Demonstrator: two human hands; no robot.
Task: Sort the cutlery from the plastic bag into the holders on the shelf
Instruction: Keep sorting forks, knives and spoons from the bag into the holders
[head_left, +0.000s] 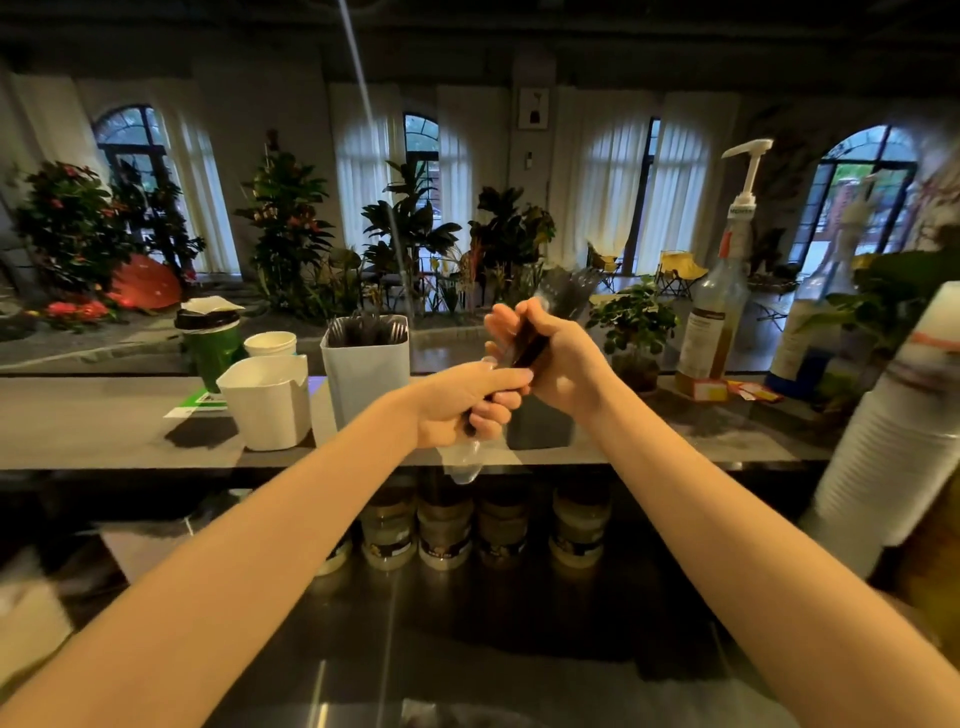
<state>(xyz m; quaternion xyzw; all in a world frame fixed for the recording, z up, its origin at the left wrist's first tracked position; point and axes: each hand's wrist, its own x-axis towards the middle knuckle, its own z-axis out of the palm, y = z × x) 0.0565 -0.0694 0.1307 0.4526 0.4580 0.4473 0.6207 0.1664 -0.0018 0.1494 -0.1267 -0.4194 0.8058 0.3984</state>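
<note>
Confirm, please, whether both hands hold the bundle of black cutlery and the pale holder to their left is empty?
Not quite. The pale holder is not empty: the head view shows black utensils standing in it. Otherwise yes, the left hand and right hand both hold the bundle of black cutlery, with that holder to their left.
</note>
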